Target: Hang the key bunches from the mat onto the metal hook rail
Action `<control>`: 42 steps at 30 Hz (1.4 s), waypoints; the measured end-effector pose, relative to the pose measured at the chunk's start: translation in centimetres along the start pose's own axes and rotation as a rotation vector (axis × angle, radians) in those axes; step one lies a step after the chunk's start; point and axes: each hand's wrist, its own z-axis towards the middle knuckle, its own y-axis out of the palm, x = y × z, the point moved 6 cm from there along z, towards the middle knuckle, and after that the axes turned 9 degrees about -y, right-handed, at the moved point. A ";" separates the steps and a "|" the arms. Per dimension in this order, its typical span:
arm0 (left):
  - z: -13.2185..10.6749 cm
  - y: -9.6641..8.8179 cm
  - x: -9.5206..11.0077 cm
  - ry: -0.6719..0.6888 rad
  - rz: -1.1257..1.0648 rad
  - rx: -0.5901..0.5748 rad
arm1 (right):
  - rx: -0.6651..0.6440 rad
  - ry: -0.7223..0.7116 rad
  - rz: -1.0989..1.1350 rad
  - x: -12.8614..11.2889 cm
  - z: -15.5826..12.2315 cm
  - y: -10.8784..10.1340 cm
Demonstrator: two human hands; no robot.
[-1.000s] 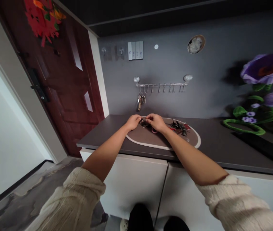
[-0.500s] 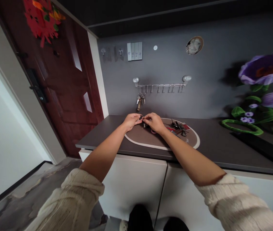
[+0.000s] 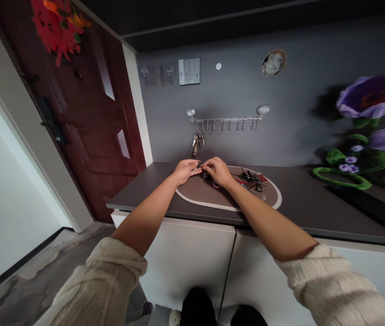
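Note:
My left hand (image 3: 185, 170) and my right hand (image 3: 218, 171) meet over the left end of an oval brown mat (image 3: 209, 198) on the dark countertop. Both pinch a small bunch of keys (image 3: 200, 167) between their fingertips, held just above the mat. A pink ring (image 3: 216, 184) lies on the mat under my right hand. More keys and dark key fobs (image 3: 252, 177) lie in a heap on the mat to the right.
A metal hook rail (image 3: 226, 119) is on the grey wall above, with one key bunch (image 3: 197, 141) hanging at its left. A dark red door (image 3: 87, 108) stands to the left. Purple flower decoration (image 3: 369, 131) occupies the right. White cabinet doors (image 3: 192, 258) are below the counter.
Both hands have lifted slightly off the mat with the keys pinched between them; otherwise little has moved.

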 end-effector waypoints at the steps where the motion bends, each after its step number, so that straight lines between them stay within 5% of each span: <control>1: 0.0 0.0 0.0 -0.001 0.013 0.003 | 0.008 0.004 0.006 0.0 0.0 -0.1; 17: 0.5 -0.2 -0.7 0.020 0.273 -0.016 | 0.083 0.095 0.066 0.9 0.1 -0.6; 31: 0.4 0.1 0.0 0.372 0.879 0.197 | 0.209 0.194 0.228 2.1 0.1 -1.5; 42: 0.2 0.7 -0.1 0.368 1.003 0.220 | 0.339 0.216 0.129 3.7 5.6 -3.9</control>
